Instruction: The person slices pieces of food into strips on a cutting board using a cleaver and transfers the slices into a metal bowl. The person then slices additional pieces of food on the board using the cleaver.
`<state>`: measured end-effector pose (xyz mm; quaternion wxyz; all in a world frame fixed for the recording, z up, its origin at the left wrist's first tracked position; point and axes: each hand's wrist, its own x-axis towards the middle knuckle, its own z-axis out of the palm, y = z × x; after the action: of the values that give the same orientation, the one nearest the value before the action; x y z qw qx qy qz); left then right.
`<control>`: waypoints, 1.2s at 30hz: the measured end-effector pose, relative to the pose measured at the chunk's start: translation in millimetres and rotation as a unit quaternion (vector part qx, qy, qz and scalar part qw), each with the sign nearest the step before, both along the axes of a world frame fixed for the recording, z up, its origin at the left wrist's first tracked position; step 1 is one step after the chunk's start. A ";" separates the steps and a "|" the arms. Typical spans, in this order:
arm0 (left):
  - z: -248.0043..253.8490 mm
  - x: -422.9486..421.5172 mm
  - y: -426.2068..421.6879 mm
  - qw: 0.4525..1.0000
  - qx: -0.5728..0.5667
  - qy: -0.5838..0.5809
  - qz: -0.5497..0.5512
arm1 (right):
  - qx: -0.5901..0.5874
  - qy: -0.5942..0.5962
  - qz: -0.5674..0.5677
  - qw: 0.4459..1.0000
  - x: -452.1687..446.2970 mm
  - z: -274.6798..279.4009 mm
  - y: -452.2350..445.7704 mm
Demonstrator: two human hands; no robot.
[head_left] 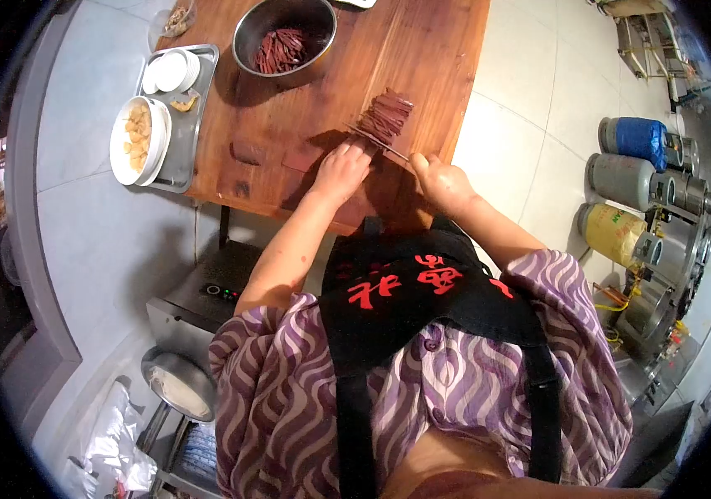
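My right hand (443, 180) is closed around the handle of a kitchen knife (387, 148), whose blade points left across the wooden table. My left hand (342, 172) lies just beside the blade, fingers bent and pressed together on a dark red slab that they mostly hide. Beyond the blade sits a neat pile of dark red strips (386, 115). A flat reddish slab (299, 160) lies left of my left hand, and a small dark oval piece (245, 152) is farther left. I cannot make out exactly what food this is.
A deep metal bowl (240, 51) holding more dark red strips (281, 51) stands at the back of the wooden table (430, 50). On the left, a metal tray (181, 154) carries white dishes (117, 151) and pale chunks (137, 137). Gas cylinders (622, 180) stand on the floor at right.
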<state>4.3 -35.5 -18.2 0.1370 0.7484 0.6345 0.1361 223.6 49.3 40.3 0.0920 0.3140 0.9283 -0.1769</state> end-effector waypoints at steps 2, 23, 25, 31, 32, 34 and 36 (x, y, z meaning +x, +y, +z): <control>0.0 -0.6 -2.3 1.000 -0.011 -0.006 -0.005 | -0.009 -0.016 -0.010 1.000 -3.8 -9.5 -3.6; -4.4 -1.5 -9.0 1.000 0.005 -0.001 0.008 | -0.018 -0.022 0.005 1.000 -6.9 -1.0 -2.6; -5.2 -2.8 -9.6 1.000 -0.030 -0.003 0.006 | -0.020 -0.031 0.001 0.999 -9.6 -4.4 -7.1; -9.0 -0.5 -27.8 0.993 0.097 -0.068 0.031 | -0.035 -0.012 -0.018 0.999 -4.6 -16.9 4.1; -11.5 0.0 -34.2 0.992 0.091 -0.074 0.038 | -0.041 -0.019 -0.019 0.999 -4.1 -17.8 4.4; -13.7 -1.3 -41.4 0.991 0.082 -0.086 0.054 | -0.051 -0.030 -0.020 0.998 -5.5 -15.0 7.1; -15.0 -1.3 -40.9 0.991 0.088 -0.081 0.058 | -0.049 -0.025 -0.025 0.998 -5.7 -15.5 6.9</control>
<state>3.0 -76.4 -33.2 0.1133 0.7062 0.6491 0.2591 217.9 56.2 24.8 0.1259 0.3370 0.9076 -0.2163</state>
